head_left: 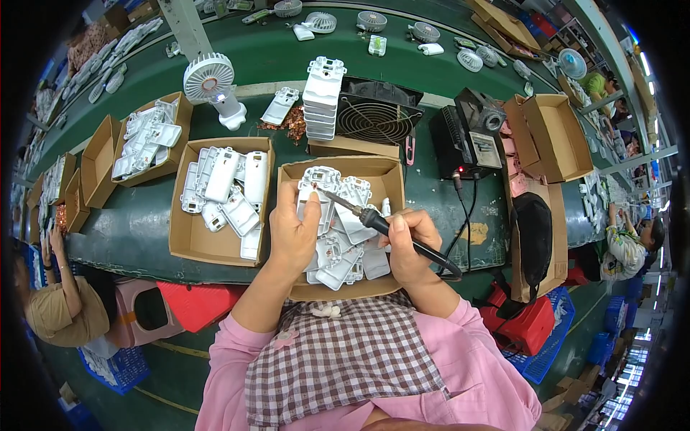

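Gripping a slim black soldering iron (376, 222), right hand (412, 250) could slip, burning nearby left hand (293, 228) pinching white plastic housing (322, 177)

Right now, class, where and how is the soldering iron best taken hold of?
Probably by the black handle, from the right, as the right hand does: the handle slants toward that side, while the metal shaft, likely hot, points left at the white casing in the left hand.
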Demonstrator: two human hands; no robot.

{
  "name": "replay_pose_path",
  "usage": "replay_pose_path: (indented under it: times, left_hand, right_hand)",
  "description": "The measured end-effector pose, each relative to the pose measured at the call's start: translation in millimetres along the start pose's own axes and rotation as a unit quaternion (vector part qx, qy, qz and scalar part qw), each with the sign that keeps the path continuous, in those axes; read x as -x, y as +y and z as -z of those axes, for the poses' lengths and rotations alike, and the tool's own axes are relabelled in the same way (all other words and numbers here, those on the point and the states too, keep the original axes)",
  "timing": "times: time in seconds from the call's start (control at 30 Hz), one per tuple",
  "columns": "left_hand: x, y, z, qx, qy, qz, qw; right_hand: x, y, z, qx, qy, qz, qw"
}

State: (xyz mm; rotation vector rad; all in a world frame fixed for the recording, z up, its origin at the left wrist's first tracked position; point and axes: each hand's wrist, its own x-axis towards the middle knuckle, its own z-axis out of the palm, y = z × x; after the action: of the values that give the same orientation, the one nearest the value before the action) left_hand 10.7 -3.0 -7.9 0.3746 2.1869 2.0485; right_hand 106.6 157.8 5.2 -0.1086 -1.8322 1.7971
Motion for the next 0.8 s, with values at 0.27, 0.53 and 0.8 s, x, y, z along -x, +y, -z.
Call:
replay_pose_path:
  times: [0.27,0.53,0.8]
  left_hand:
    - [0,-4,1,-0.021,-0.005,0.021,1.000]
    - [0,6,1,-0.067,-0.012,0.001,0.998]
    - [1,12,2,-0.102,-0.013,-0.019,0.995]
  right_hand:
    - [1,2,1,0.010,0.008,0.018,1.000]
    - [1,1,0,-0.016,0.018,-0.006,1.000]
    - [0,2,0,-0.009,0.011,-0.002,1.000]
